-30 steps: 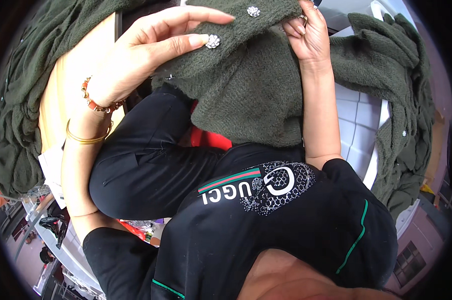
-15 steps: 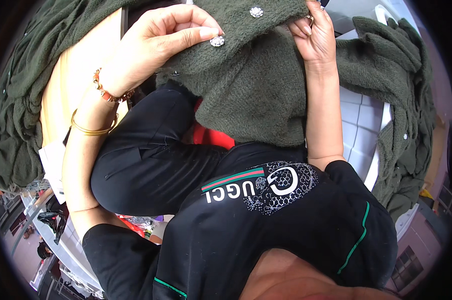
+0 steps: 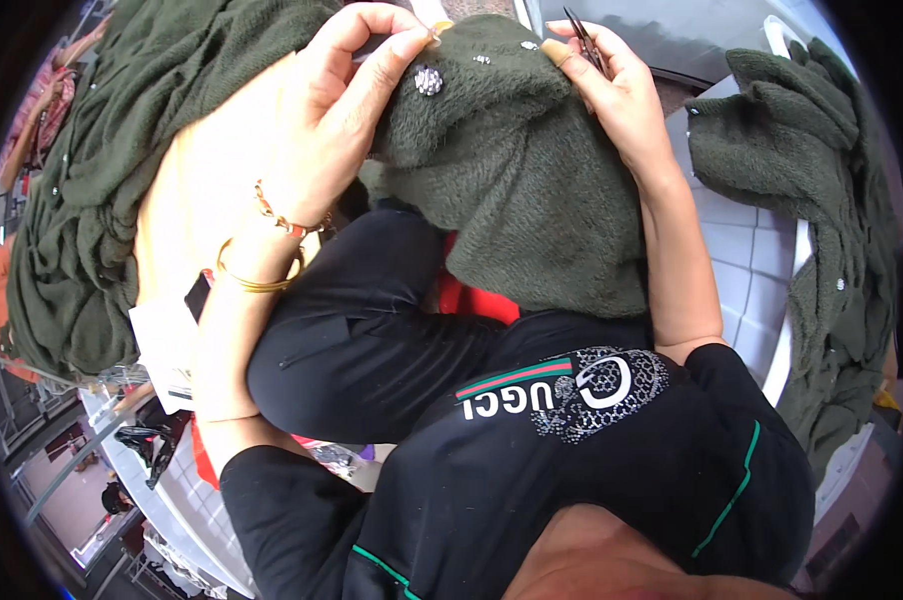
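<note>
Holding a dark green knit garment [image 3: 542, 190] in front of the body, spread between both hands and reaching down over the lap of black trousers [image 3: 337, 375]. Running lengthwise from the hands back toward the torso, with the long axis leaning slightly: far end to the left, near end to the right. At the far end, turned with a row of sparkling buttons facing up, slanting from the large, near, left one [image 3: 428, 81], past a smaller middle one [image 3: 483, 60], to the far right one [image 3: 530, 45].

With the left hand [image 3: 367, 85], reaching to the garment's upper left edge, just beyond the large button, thumb and forefinger drawn almost together; cannot tell whether pinched on cloth. On that wrist, wearing a red-and-gold bracelet [image 3: 284, 222] and a gold bangle [image 3: 262, 287].

With the right hand [image 3: 617, 100], gripping a dark pointed tool [image 3: 587, 42], tips aimed away from the body and slightly left; resting the covered thumb tip against the cloth, just beside the far right button.

To the left, on a pale counter [image 3: 207, 180], piled in loose folds: more green knit [image 3: 102, 230]. To the right, draped over a white rim [image 3: 800, 250]: another length of green knit [image 3: 832, 190].
</note>
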Tool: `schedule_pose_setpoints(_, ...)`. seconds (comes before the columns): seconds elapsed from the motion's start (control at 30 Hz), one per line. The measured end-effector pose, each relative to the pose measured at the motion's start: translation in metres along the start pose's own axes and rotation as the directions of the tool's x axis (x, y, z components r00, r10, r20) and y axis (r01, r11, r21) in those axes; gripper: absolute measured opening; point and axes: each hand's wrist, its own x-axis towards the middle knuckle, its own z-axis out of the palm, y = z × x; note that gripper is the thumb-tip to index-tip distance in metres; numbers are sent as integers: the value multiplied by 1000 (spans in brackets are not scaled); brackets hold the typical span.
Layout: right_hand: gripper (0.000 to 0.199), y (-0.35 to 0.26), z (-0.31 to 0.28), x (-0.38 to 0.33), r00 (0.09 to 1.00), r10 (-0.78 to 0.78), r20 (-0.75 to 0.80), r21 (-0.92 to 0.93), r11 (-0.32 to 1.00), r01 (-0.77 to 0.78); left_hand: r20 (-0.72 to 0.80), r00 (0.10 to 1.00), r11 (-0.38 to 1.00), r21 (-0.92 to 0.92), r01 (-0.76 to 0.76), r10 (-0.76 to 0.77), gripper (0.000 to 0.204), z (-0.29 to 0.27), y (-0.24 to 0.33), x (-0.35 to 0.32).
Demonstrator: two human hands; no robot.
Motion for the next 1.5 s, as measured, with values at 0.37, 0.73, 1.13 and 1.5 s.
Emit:
schedule_pose_setpoints(0.37,42,-56,32,-22,931,-293,219,104,956,276,-73,995,969,-239,53,-72,16,3,5,4)
schedule_pose_setpoints(0.73,33,-46,48,-16,912,-313,266,411,892,187,-67,995,978,-203,54,-69,15,-1,6,0)
schedule_pose_setpoints(1.13,31,-45,45,-10,864,-403,301,87,914,396,-61,996,972,-228,47,-63,13,12,7,-1)
schedule_pose_setpoints(1.5,28,-41,42,-2,801,-408,438,169,912,373,-6,985,967,-193,169,-173,9,14,18,-1)
